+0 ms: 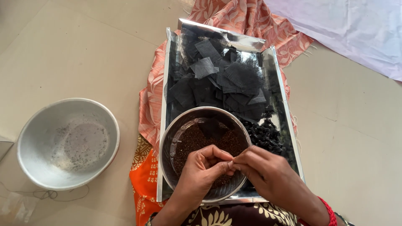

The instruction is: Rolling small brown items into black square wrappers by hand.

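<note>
From the head view, the left hand [201, 169] and right hand [261, 167] meet fingertip to fingertip, pinched narrow over a steel bowl [167, 142] of dark brown grains [192, 142]; whatever they pinch is too small to tell. Black mesh squares [222, 79] lie beyond on a shiny tray [165, 83].

We see one view from our head, looking steeply down and close at our lap, tray [167, 125] and floor [83, 50].
</note>
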